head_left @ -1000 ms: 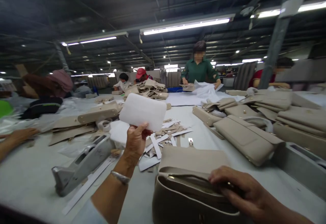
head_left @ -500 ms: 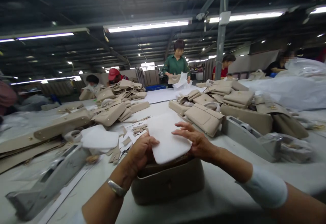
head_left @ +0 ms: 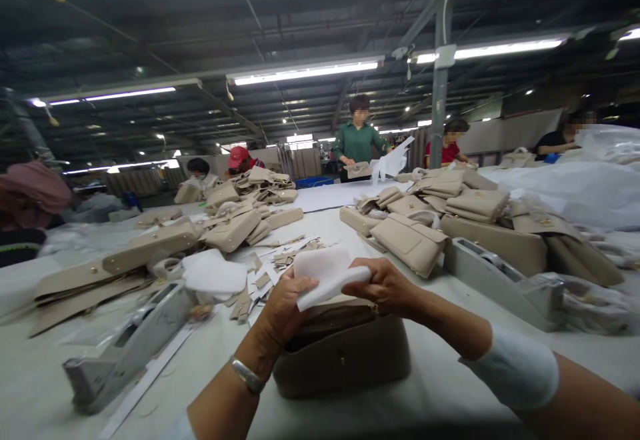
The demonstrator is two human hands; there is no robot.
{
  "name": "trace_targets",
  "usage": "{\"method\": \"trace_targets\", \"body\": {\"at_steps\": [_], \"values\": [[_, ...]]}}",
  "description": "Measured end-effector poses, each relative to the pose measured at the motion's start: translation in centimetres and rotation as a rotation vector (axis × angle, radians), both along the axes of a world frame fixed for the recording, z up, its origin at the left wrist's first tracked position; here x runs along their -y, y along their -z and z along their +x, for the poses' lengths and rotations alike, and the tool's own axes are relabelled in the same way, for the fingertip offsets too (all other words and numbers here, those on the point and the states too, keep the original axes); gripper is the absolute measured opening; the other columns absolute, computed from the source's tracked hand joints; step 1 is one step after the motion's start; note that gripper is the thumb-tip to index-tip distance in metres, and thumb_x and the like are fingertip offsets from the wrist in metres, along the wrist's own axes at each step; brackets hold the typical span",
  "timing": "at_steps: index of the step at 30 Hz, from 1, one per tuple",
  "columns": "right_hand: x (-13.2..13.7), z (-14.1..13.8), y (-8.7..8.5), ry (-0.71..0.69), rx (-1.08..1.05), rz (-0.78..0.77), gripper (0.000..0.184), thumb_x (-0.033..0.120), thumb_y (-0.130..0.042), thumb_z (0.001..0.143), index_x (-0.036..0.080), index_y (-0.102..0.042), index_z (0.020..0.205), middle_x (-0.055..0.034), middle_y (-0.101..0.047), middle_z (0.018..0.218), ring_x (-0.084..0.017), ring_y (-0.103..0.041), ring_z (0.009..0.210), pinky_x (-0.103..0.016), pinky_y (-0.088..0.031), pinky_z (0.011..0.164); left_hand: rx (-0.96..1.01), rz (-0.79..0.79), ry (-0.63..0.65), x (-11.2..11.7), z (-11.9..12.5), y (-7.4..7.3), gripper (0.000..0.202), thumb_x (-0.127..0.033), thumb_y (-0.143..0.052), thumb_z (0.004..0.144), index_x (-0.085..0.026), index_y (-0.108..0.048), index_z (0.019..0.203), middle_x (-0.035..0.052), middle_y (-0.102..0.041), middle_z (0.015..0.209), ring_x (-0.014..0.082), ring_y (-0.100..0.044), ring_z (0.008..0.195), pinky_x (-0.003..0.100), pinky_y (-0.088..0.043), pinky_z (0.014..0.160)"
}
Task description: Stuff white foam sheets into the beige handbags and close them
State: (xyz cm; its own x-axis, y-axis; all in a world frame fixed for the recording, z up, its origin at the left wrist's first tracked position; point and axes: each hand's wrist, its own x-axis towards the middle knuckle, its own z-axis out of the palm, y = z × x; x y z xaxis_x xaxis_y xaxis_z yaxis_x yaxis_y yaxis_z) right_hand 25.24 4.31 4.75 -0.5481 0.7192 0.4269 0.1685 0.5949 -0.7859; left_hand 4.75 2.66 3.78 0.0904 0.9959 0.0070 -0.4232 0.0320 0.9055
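Observation:
A white foam sheet (head_left: 320, 270) is bent between my two hands, just above a beige handbag (head_left: 345, 360). My left hand (head_left: 287, 300) grips its left edge, thumb on top. With fingers curled over the right side, my right hand (head_left: 385, 287) holds the folded part. The handbag stands on the table with its top open, and a small metal fitting shows on its front. Its inside is mostly hidden beneath the sheet and my hands.
Grey tape dispensers stand left (head_left: 135, 347) and right (head_left: 500, 287). Beige bags are heaped on the left (head_left: 230, 227) and right (head_left: 410, 237). White foam sheets (head_left: 215, 272) lie beside paper and beige scraps (head_left: 260, 283). Across the table, a person in green (head_left: 357, 140) handles a beige piece and white sheets.
The foam sheet was nearly flat with my right fingers spread over it; now it is folded over and my right hand has closed on it. The view has shifted slightly.

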Motion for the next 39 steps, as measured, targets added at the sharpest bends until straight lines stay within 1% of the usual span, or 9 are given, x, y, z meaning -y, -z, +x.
{"method": "trace_targets", "body": {"at_steps": [3, 7, 11, 18, 23, 26, 29, 32, 39], "values": [[-0.3, -0.9, 0.0, -0.034, -0.205, -0.348, 0.043, 0.051, -0.073, 0.069, 0.010, -0.064, 0.078, 0.0015, -0.055, 0.062, -0.009, -0.045, 0.056, -0.022, -0.039, 0.056, 0.021, 0.047, 0.019, 0.4, 0.2, 0.1, 0.047, -0.026, -0.075, 0.068, -0.017, -0.060, 0.112, 0.0064, -0.069, 0.087, 0.0216, -0.065, 0.074, 0.031, -0.055, 0.064], [-0.9, -1.6, 0.1, 0.042, -0.236, -0.495, 0.049, 0.051, -0.077, 0.060, 0.008, -0.065, 0.081, -0.0013, -0.058, 0.064, -0.009, -0.047, 0.054, -0.021, -0.039, 0.051, 0.058, 0.121, 0.146, 1.5, 0.1, 0.0, 0.060, -0.058, -0.057, 0.081, -0.013, -0.054, 0.122, 0.0136, -0.066, 0.104, 0.0268, -0.064, 0.094, 0.034, -0.056, 0.075], [-1.1, -1.4, 0.3, 0.158, -0.192, -0.431, 0.049, 0.056, -0.072, 0.065, 0.010, -0.063, 0.076, 0.0013, -0.051, 0.054, -0.007, -0.037, 0.044, -0.020, -0.026, 0.040, -0.060, 0.266, 0.126, 2.1, 0.0, 0.3, 0.068, -0.045, -0.073, 0.071, -0.018, -0.047, 0.128, 0.0118, -0.062, 0.114, 0.0262, -0.062, 0.098, 0.034, -0.055, 0.078], [-0.8, -1.1, 0.9, 0.130, -0.066, -0.420, 0.049, 0.058, -0.069, 0.065, 0.010, -0.063, 0.076, -0.0032, -0.059, 0.064, -0.013, -0.050, 0.056, -0.025, -0.040, 0.052, -0.345, 0.248, 0.001, 1.5, 0.4, 1.0, 0.034, -0.028, -0.066, 0.074, -0.012, -0.059, 0.104, 0.0039, -0.065, 0.083, 0.0150, -0.058, 0.073, 0.024, -0.047, 0.065], [-0.3, -0.4, 1.0, 0.489, 0.059, 0.119, 0.068, 0.048, -0.074, 0.066, 0.020, -0.054, 0.123, -0.0120, -0.058, 0.121, -0.025, -0.056, 0.097, -0.038, -0.046, 0.084, -0.180, 0.211, 0.007, 1.3, 0.6, 1.2, 0.032, -0.020, -0.058, 0.073, -0.015, -0.057, 0.104, 0.0024, -0.065, 0.084, 0.0137, -0.058, 0.070, 0.023, -0.046, 0.063], [0.0, 0.3, 0.9, 0.375, -0.083, -0.101, 0.086, 0.050, -0.073, 0.067, 0.022, -0.035, 0.139, -0.0150, -0.037, 0.143, -0.027, -0.049, 0.114, -0.039, -0.047, 0.088, -0.114, 0.204, -0.018, 1.4, 0.4, 1.4, 0.031, -0.016, -0.059, 0.072, -0.017, -0.058, 0.103, 0.0016, -0.065, 0.087, 0.0140, -0.059, 0.075, 0.023, -0.047, 0.067], [0.5, 0.7, 0.6, 0.124, -0.208, -0.458, 0.092, 0.050, -0.077, 0.064, 0.018, -0.034, 0.138, -0.0170, -0.045, 0.136, -0.026, -0.052, 0.112, -0.035, -0.048, 0.087, -0.129, 0.220, -0.011, 1.6, 0.3, 1.8, 0.039, -0.014, -0.060, 0.071, -0.019, -0.057, 0.110, 0.0003, -0.065, 0.091, 0.0139, -0.059, 0.080, 0.024, -0.047, 0.073], [1.0, 0.5, 0.1, -0.065, -0.270, -0.510, 0.072, 0.045, -0.080, 0.063, 0.016, -0.049, 0.121, -0.0087, -0.060, 0.110, -0.020, -0.059, 0.093, -0.029, -0.048, 0.078, -0.126, 0.210, 0.029, 1.6, 0.4, 2.0, 0.043, -0.013, -0.060, 0.071, -0.020, -0.056, 0.113, -0.0006, -0.065, 0.086, 0.0133, -0.058, 0.075, 0.024, -0.047, 0.070], [0.3, -0.5, 0.0, -0.008, -0.343, -0.552, 0.044, 0.041, -0.082, 0.058, 0.014, -0.056, 0.082, 0.0023, -0.059, 0.069, -0.010, -0.051, 0.057, -0.021, -0.040, 0.053, -0.275, 0.274, 0.044, 2.2, 0.6, 1.1, 0.031, -0.023, -0.059, 0.076, -0.019, -0.055, 0.106, 0.0019, -0.064, 0.089, 0.0166, -0.059, 0.077, 0.029, -0.048, 0.071]]}}
